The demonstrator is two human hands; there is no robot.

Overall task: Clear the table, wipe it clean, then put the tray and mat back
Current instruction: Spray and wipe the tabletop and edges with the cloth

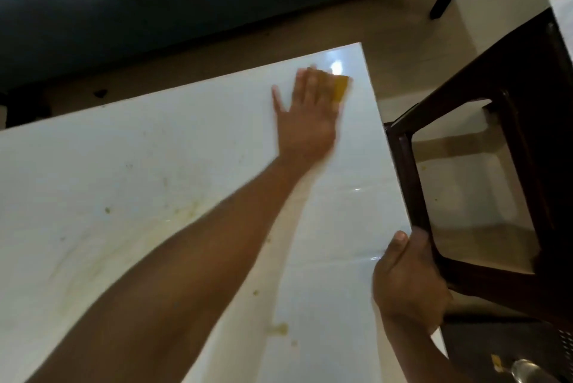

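Left hand (pixel 305 116), fingers flat, presses a yellow cloth (pixel 433 89) on the glossy white worktop (pixel 130 172), upper centre of frame. Right hand (pixel 409 283) grips the dark wooden glass-bottomed tray's (pixel 403 150) rim, lower right. Tray likely stiff, weighty, fragile; hold by frame. Yellowish smears (pixel 186 212) remain lower left.

Two bare arms of one person reach into view from the lower edge; no sleeve, watch, ring or bracelet shows on either. The left hand (pixel 305 116) appears from the back, its four fingers and thumb visible but softened by motion blur; the left forearm is long and uncovered to the frame's edge. The right hand (pixel 409 283) shows knuckles and a short, plain thumbnail; its wrist is also uncovered.
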